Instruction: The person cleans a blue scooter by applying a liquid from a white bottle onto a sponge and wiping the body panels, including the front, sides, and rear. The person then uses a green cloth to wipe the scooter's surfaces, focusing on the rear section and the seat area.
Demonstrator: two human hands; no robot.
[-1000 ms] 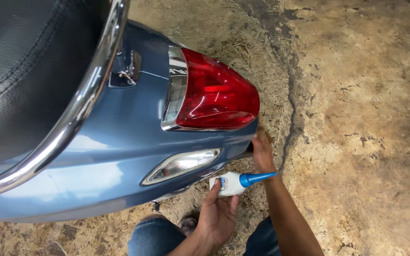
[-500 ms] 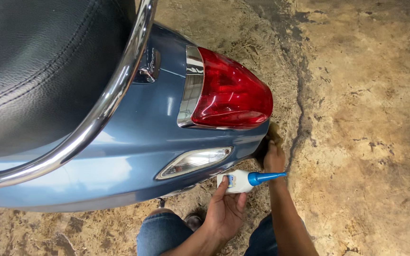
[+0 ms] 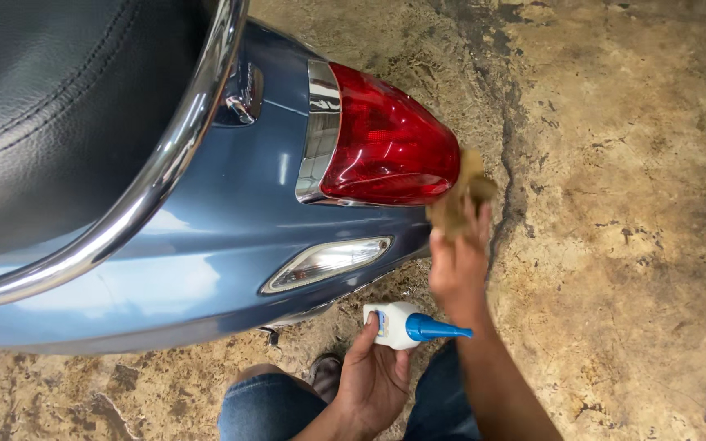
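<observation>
Right hand [image 3: 458, 265] pinches a soft, floppy rag [image 3: 461, 196], probably touching the taillight [image 3: 386, 147]; left hand [image 3: 373, 376] wraps the light, slick bottle [image 3: 398, 324] mid-body.

1. A stained, mottled brown concrete floor [image 3: 639, 204] carries everything.
2. A dark crack [image 3: 510, 155] runs along it just right of the blue scooter's rounded rear body [image 3: 230, 245].
3. Below the scooter, a dark shoe [image 3: 326, 371] rests on the floor.

stained concrete floor [image 3: 631, 204], dark crack [image 3: 507, 163]
</observation>
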